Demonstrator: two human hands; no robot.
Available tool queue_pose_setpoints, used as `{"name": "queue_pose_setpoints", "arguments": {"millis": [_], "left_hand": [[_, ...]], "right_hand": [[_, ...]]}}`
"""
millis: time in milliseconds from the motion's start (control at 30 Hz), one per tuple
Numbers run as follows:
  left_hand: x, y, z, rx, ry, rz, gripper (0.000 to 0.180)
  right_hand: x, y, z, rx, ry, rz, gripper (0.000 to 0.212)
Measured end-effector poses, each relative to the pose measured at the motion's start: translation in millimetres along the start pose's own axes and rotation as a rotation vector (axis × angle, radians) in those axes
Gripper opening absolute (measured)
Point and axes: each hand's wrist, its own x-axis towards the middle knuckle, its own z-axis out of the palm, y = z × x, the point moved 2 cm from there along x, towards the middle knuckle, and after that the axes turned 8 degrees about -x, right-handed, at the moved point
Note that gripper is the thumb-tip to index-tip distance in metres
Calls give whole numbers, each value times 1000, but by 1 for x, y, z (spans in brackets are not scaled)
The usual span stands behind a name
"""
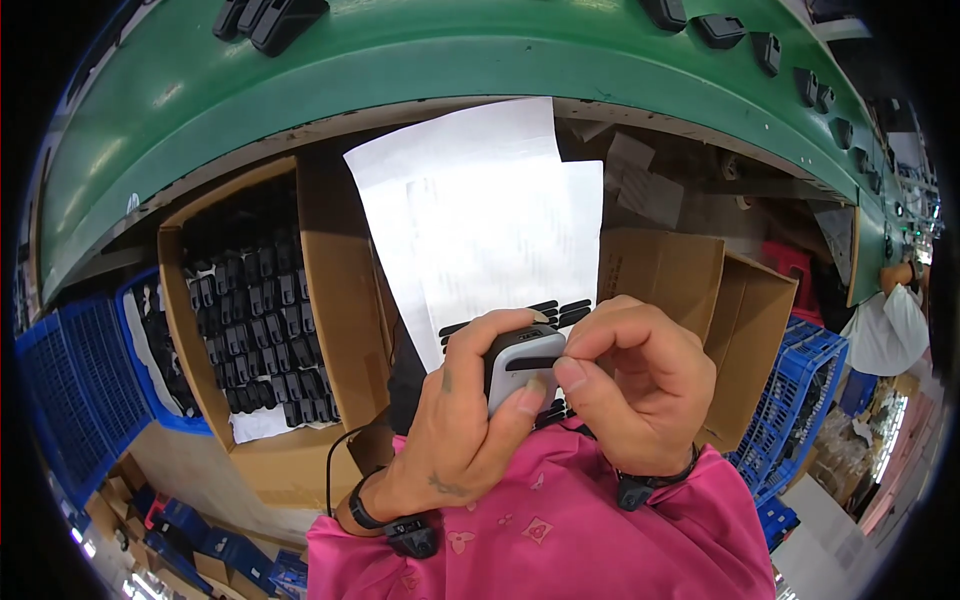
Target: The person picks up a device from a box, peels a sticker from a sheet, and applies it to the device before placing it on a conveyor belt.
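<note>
Nearest the camera, my bright pink patterned fabric smock [540,520] spreads below my wrists, each strapped with a black band and a small black unit. Both my forearms come up from it, elbows bent. My left hand [455,415] is clamped round a rounded grey-and-black plastic device [510,375], thumb laid on its face, fingers wrapped round the far side. The device sits tilted in front of my chest, its black oblong window turned up. At that window's right end the thumb and forefinger tips of my right hand [645,385] meet, other fingers curled; I cannot tell whether they pinch anything thin.

Under the device lie white paper sheets [490,210], small black oblong strips [575,312] in rows along the near edge.

Left of the sheets, a tall brown cardboard carton [345,290] holds packed rows of small black plastic pieces [265,330], with white paper by its near edge. Beyond its left wall, a blue plastic lattice crate [80,370] carries more black pieces. To the right stand another brown cardboard carton [755,310] and a blue plastic basket [800,370].

Black wedge-shaped stands [720,30] sit along the green table [400,70] toward its right end, others toward its left corner. Faint print on the sheets is too blurred to read.
</note>
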Motion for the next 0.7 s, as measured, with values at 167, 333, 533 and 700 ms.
{"name": "queue_pose_setpoints", "arguments": {"millis": [167, 333, 533, 700], "left_hand": [[1, 1, 1, -13, -10, -7, 46], [0, 1, 1, -9, -17, -13, 46], [-1, 2, 1, 7, -16, -10, 46], [0, 2, 2, 31, -18, 10, 46]], "right_hand": [[-1, -2, -1, -14, 10, -5, 12], [-3, -3, 0, -4, 26, 19, 11], [-3, -2, 1, -14, 26, 7, 11], [-4, -2, 0, -20, 22, 1, 10]]}}
